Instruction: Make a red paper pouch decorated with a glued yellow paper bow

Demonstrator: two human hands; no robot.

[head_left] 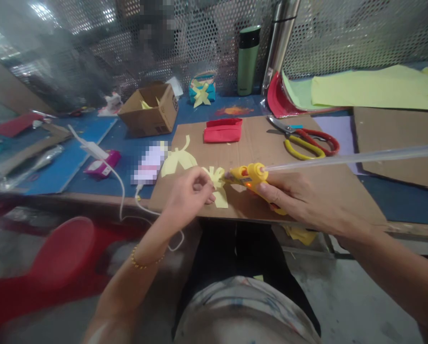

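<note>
My right hand [289, 193] is wrapped round a yellow hot glue gun [253, 174], its nozzle pointing left. A long clear glue stick [357, 157] sticks out of its back, and a small orange light glows on its side. My left hand [188, 196] is closed in a pinch on a pale yellow flower-like cutout [219, 197] with looped strips on top. The nozzle is close to the loops; whether it touches them I cannot tell. Further left lie more pale yellow cutouts [180, 160] on the cardboard sheet [257, 138].
Scissors [302, 138] with red and yellow handles and a folded red piece [223, 130] lie on the cardboard. Behind stand an open box [151, 110] and a green bottle [248, 62]. A white cable [123, 191] hangs over the table edge. A red stool [63, 253] stands left.
</note>
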